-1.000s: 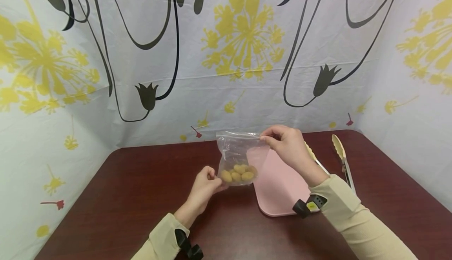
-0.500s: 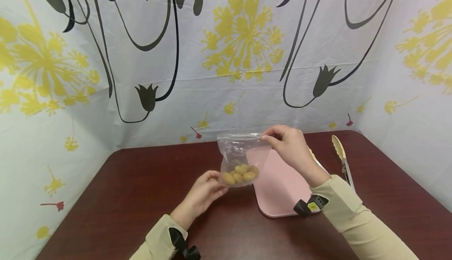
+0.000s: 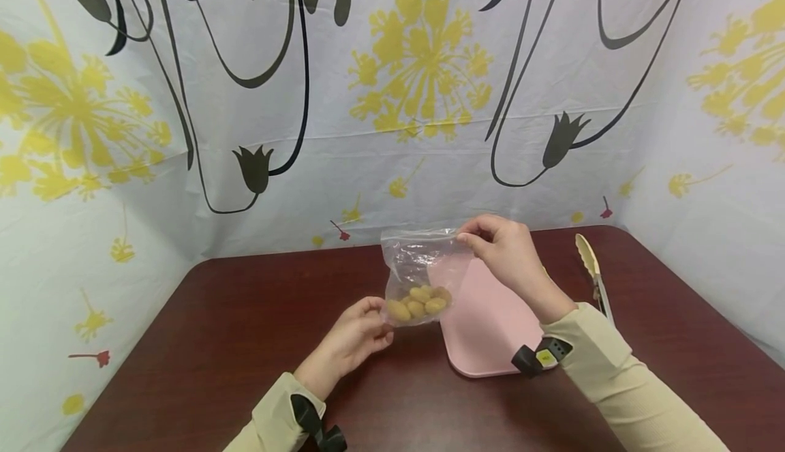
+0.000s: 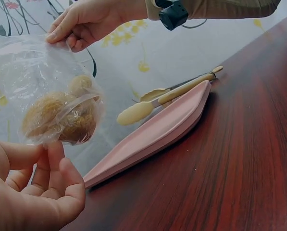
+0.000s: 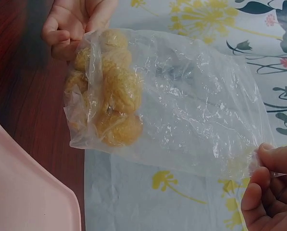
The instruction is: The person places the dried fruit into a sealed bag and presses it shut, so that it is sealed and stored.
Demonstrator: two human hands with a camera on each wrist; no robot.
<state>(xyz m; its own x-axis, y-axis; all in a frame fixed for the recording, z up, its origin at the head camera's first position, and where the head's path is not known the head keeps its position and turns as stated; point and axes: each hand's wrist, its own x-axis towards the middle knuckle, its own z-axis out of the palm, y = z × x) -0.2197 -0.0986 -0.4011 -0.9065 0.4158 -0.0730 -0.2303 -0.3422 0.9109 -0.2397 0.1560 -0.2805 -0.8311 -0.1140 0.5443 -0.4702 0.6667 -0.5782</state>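
A clear plastic zip bag point(image 3: 411, 261) hangs above the table, with several brownish-yellow round pieces point(image 3: 417, 304) gathered at its bottom. My right hand point(image 3: 505, 254) pinches the bag's upper right corner between thumb and fingers. At the lower left corner, my left hand point(image 3: 349, 339) pinches the bag; in the left wrist view its thumb and index finger meet at the plastic. The right wrist view shows the pieces point(image 5: 117, 91) with a rough, crumbly-looking surface, bunched at the end near the left hand. What exactly they are I cannot tell.
A pink tray point(image 3: 478, 343) lies on the dark red table point(image 3: 245, 329) behind and below the bag. Tongs point(image 3: 591, 268) with pale yellow tips lie at the right; in the left wrist view, tongs point(image 4: 138, 113) rest by the tray. A patterned cloth point(image 3: 331, 111) stands behind.
The bag has shifted slightly to the right. My left hand's fingers have uncurled somewhat at the bag's lower corner. My right hand keeps its pinch, nearly still.
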